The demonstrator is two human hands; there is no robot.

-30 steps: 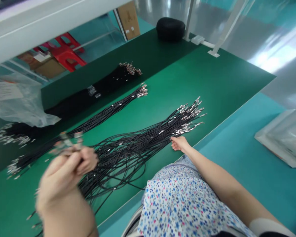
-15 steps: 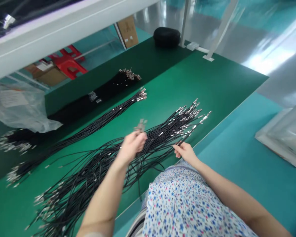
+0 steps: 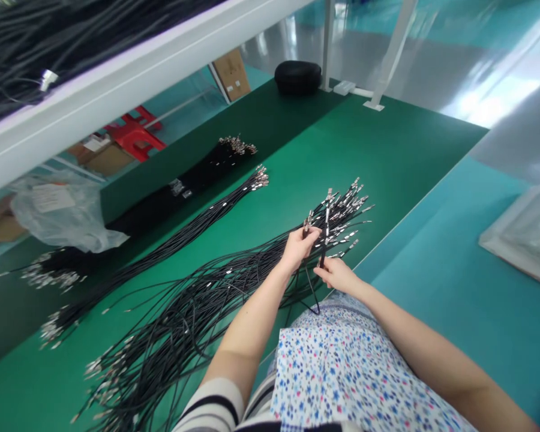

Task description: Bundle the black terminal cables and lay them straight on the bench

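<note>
Close to the table's front edge, both hands are closed over the right end of a loose pile of black cables (image 3: 198, 294) with silvery end connectors. My left hand (image 3: 299, 247) pinches cable ends, their metal tips standing up above the fingers. Just to its right, my right hand (image 3: 335, 274) grips black cables (image 3: 323, 249) whose metal ends point upward. A thin cable loop hangs below my left hand. How many cables each hand holds cannot be made out. Behind lies a narrower cable bundle (image 3: 193, 227), its ends gathered.
A dark tied cable bundle (image 3: 153, 201) lies at the back beside a clear plastic bag (image 3: 63, 210). A white shelf (image 3: 153, 78) with black cables overhangs the green table (image 3: 400, 156). A black case (image 3: 297, 78) stands near the shelf posts. Plastic-wrapped goods (image 3: 526, 234) sit at the right.
My left hand has moved right, close to my right hand, bringing its cable ends along. The ends in my right hand now stand more upright. The view has shifted slightly.
</note>
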